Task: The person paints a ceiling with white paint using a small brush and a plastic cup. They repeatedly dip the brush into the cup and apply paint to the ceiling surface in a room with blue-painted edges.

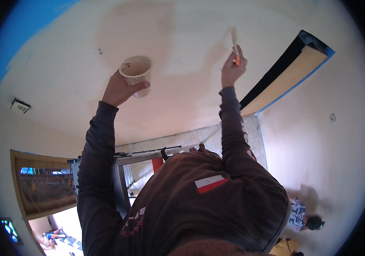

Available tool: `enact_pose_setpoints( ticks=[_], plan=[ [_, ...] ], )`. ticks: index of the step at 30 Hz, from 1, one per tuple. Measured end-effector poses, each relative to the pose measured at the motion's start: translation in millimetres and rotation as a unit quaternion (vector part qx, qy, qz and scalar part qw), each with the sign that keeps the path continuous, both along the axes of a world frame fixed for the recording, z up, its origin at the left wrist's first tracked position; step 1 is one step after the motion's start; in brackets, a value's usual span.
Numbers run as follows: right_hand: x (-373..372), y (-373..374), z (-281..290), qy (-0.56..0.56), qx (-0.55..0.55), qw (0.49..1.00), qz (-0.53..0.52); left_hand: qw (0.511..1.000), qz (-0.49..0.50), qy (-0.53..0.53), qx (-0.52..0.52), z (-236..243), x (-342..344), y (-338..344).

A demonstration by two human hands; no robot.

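My left hand (120,88) is wrapped round a see-through plastic tub (141,81), tilted so that its mouth shows. Pale paint smears coat the tub's inside and rim; how much it holds I cannot tell. Higher and to the right, my right hand (233,70) grips a slim paintbrush (234,36), with a bit of orange handle showing between the fingers. The brush's pale end points up along the wall (191,51), near its own shadow; whether it touches the surface is unclear. Blue still shows at the wall's upper left edge.
A long black and wood-coloured box (291,70) juts out right of my right hand. Below my left arm stands a metal ladder or scaffold frame (120,183). A wall socket (20,106) sits at left. One person (304,215) is low at right, another (54,236) beyond the doorway.
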State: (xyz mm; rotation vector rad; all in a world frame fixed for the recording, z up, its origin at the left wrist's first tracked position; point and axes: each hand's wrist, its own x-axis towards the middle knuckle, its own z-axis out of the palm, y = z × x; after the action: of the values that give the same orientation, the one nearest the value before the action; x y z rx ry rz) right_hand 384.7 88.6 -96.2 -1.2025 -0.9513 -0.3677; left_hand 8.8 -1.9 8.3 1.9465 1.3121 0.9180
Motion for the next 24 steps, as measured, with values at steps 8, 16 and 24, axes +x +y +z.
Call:
enact_pose_setpoints(
  ticks=[8, 16, 24],
  plan=[
    [-113, 16, 7, -0.115, -0.045, 0.992, 0.037, 1.000, -0.004, -0.016, -0.002, 2, 0, 3],
    [-167, -11, 3, -0.116, -0.011, 0.960, 0.254, 1.000, 0.003, -0.021, -0.008, -2, -3, 5],
    [-116, 26, 4, 0.000, -0.084, 0.918, 0.387, 1.000, -0.005, 0.000, 0.021, -4, -3, 6]
  ],
)
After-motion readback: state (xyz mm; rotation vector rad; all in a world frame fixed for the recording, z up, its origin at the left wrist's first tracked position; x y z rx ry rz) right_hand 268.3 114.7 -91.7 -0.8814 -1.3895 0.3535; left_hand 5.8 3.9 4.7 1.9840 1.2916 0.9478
